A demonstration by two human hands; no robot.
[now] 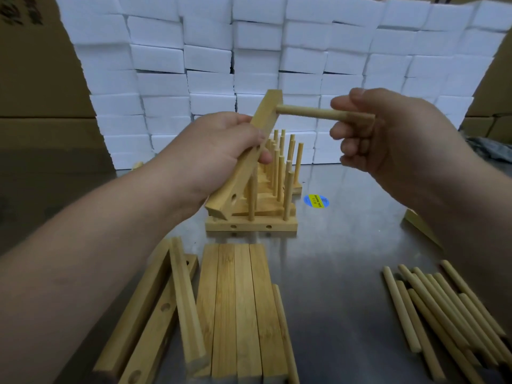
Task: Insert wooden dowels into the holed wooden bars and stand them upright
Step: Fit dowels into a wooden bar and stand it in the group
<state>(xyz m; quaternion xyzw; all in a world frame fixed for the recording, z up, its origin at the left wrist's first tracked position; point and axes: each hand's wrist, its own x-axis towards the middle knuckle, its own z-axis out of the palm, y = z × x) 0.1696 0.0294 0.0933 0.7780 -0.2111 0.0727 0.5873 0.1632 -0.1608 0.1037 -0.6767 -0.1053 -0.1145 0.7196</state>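
Observation:
My left hand [221, 151] grips a holed wooden bar [266, 112] that tilts up and away above the table. My right hand [388, 134] pinches a wooden dowel [304, 112] held level, its left tip touching the bar's upper end. An open hole shows near the bar's lower end. Behind and below stand several finished bars with upright dowels [279, 173] in a row. Loose holed bars [238, 306] lie at the front centre and left. A pile of loose dowels [443, 309] lies at the front right.
The work surface is a shiny metal table [340, 245] with a blue and yellow sticker [316, 201]. A wall of stacked white foam blocks [277, 51] stands behind. Cardboard boxes [33, 79] flank both sides. Another wooden piece [418, 223] lies at the right.

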